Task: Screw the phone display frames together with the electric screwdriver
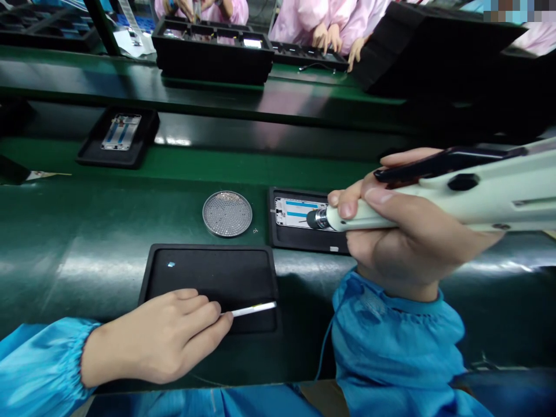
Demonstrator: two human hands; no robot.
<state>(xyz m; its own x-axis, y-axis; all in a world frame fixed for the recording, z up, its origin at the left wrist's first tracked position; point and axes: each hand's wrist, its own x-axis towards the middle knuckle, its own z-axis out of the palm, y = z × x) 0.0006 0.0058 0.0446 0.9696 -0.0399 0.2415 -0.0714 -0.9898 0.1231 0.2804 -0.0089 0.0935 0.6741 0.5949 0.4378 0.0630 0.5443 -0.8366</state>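
My right hand (403,237) is shut around a pale electric screwdriver (478,191), with a dark cable or strip along its top. Its metal tip rests on a phone frame (295,211), which lies in a black tray (278,231). The hand hides the right part of the frame. My left hand (156,336) pinches a thin white stick (253,309) above a black mat (208,272). The stick's far end reaches the mat's right side. A tiny blue piece (171,264) lies on the mat.
A round mesh dish (227,214) holding small screws sits on the green belt (130,231) next to the tray. Another phone frame (120,132) lies in a black tray farther back. Beyond, people in pink smocks work behind black trays.
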